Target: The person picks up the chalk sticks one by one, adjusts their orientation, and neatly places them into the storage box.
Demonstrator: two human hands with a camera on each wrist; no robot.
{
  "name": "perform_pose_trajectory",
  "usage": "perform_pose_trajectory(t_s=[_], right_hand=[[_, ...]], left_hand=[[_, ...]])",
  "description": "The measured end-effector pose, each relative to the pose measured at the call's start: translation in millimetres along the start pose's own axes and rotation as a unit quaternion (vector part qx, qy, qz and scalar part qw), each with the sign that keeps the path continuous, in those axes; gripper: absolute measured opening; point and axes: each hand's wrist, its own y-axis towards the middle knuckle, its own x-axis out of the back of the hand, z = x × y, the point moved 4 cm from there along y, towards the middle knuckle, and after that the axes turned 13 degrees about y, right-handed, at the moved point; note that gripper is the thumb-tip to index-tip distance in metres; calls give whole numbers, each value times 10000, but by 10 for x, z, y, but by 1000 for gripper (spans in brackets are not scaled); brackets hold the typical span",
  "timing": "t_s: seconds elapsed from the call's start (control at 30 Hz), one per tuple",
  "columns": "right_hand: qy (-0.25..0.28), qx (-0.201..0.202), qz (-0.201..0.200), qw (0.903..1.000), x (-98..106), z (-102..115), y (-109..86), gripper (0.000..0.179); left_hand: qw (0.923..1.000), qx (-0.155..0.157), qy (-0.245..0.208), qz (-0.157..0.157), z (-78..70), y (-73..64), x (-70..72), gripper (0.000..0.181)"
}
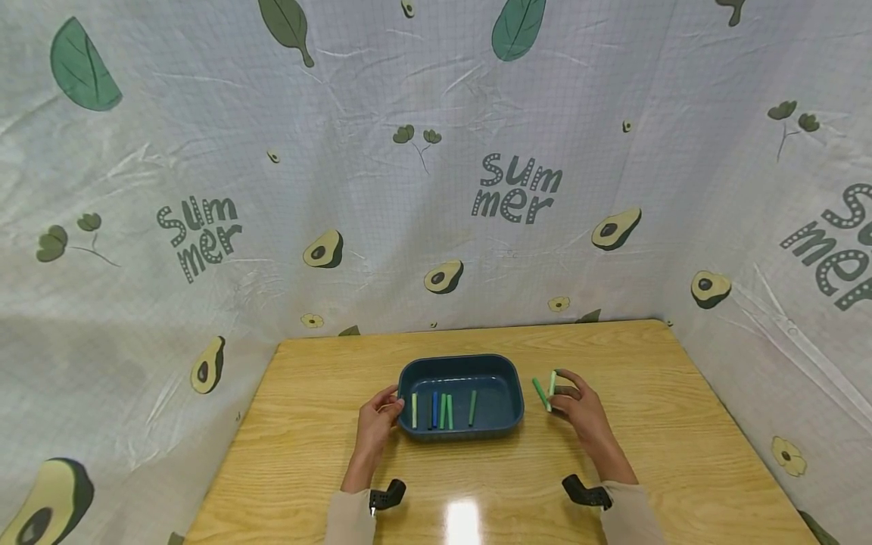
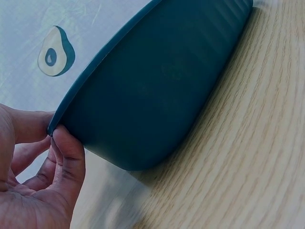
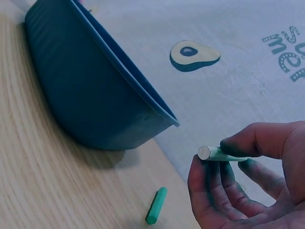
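A dark blue-green plastic tub [image 1: 497,403] stands on the table. My left hand [image 1: 375,425] pinches its left rim between thumb and fingers, as the left wrist view shows at the tub's edge [image 2: 78,90]. Several chalk sticks lie inside: a pale yellow one [image 1: 414,410], a blue one [image 1: 435,409], a dark one, and green ones [image 1: 472,409]. To the right of the tub, my right hand [image 1: 580,409] pinches a pale green chalk stick [image 3: 215,153] with finger and thumb. Its fingertips [image 3: 230,144] are stained dark. A green chalk stick [image 3: 157,205] lies on the table close by.
The wooden table [image 1: 306,484] runs to a back edge behind the tub. A pale printed sheet [image 1: 381,204] hangs behind and at both sides. Black wrist straps [image 1: 387,496] sit on both forearms.
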Motion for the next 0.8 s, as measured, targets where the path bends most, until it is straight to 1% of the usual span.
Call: perform_pose_trajectory(t_s=[0.2,0.3,0.43,0.6,0.7,0.8], right_hand=[[60,4,31,10000,-44,44,-16,56],[176,36,127,9998,-95,77,-17,56],[298,100,367,9988,-181,132,0,58],[413,23,448,9981,-279,193,40,57],[501,-102,482,9975,-342,235,64,57],[547,-195,623,9964,-416,288,88,59]], left_hand=[[10000,15,3,-5,-2,4,0,37],[10000,39,-14,-17,-7,0,2,37],[10000,22,2,-16,-15,-7,4,37],[10000,44,-1,55,-28,-12,1,39],[9999,42,-45,131,-69,-37,9,40],[9998,19,-52,185,-168,-99,34,40]])
